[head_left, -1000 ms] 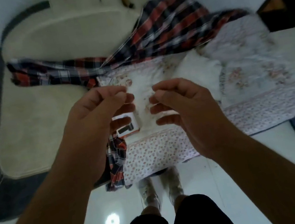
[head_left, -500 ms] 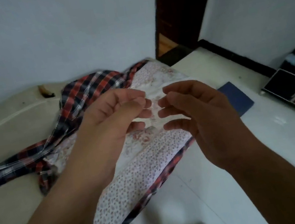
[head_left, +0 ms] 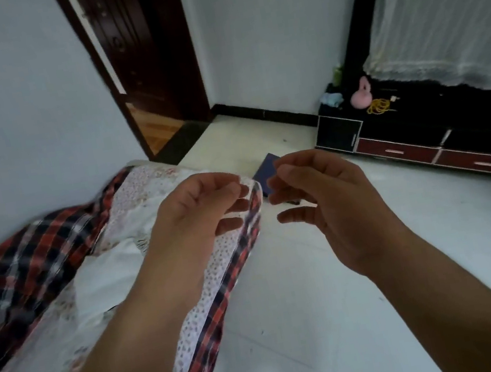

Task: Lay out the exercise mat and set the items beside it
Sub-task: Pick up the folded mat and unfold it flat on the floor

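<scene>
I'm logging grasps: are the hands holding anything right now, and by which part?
Nothing that shows. The left hand and the right hand are raised, fingers curled toward the thumbs, with nothing between them.

Walls (head_left: 8, 96): plain, pale, upper left and centre.
Door (head_left: 142, 56): dark wood, top centre.
Floor (head_left: 318, 271): glossy white tiles, lower right.
Cabinet (head_left: 395, 151): low, black and red, right.
Curtain (head_left: 444, 19): white lace, upper right.
</scene>
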